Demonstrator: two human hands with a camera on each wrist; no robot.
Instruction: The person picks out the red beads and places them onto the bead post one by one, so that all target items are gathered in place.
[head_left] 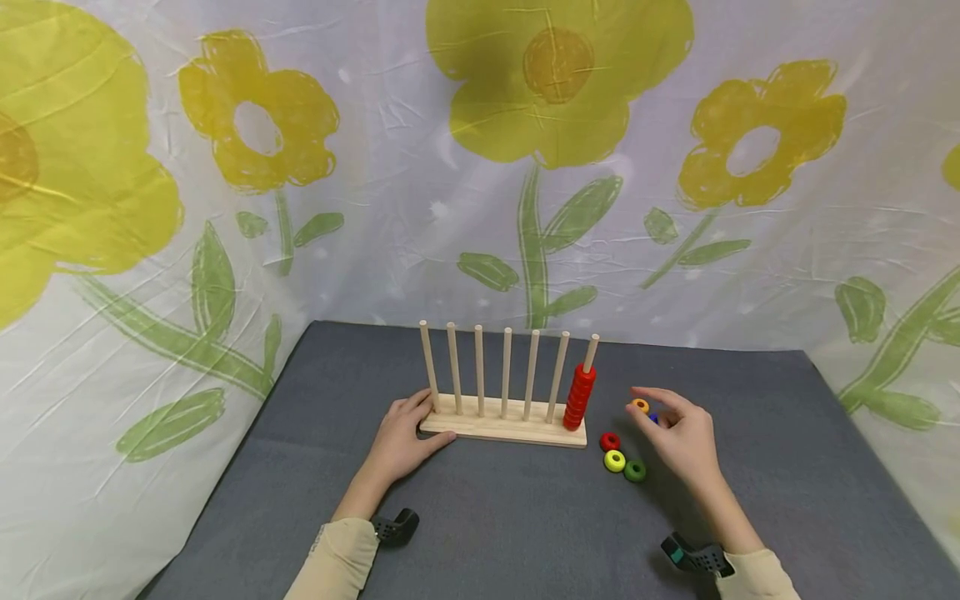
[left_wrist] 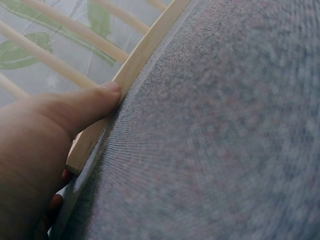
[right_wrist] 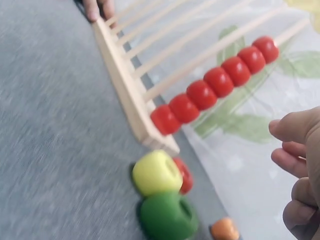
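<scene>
A wooden bead-stacking rack (head_left: 502, 421) with several upright pegs stands on the table. Red beads (head_left: 578, 398) are stacked on its rightmost peg. My left hand (head_left: 401, 437) grips the left end of the rack, its thumb (left_wrist: 102, 97) along the front edge of the base and its fingers behind. My right hand (head_left: 684, 437) hovers right of the rack, thumb and forefinger apart, over an orange bead (head_left: 640, 405) and a blue bead (head_left: 654, 417). The right wrist view shows the orange bead (right_wrist: 225, 229) below the fingers, with nothing visible between them.
Between the rack and my right hand lie a loose red bead (head_left: 610, 442), a yellow bead (head_left: 614, 461) and a green bead (head_left: 635, 471). A dark grey cloth (head_left: 510, 517) covers the table. Behind it hangs a flower-printed curtain (head_left: 390, 233).
</scene>
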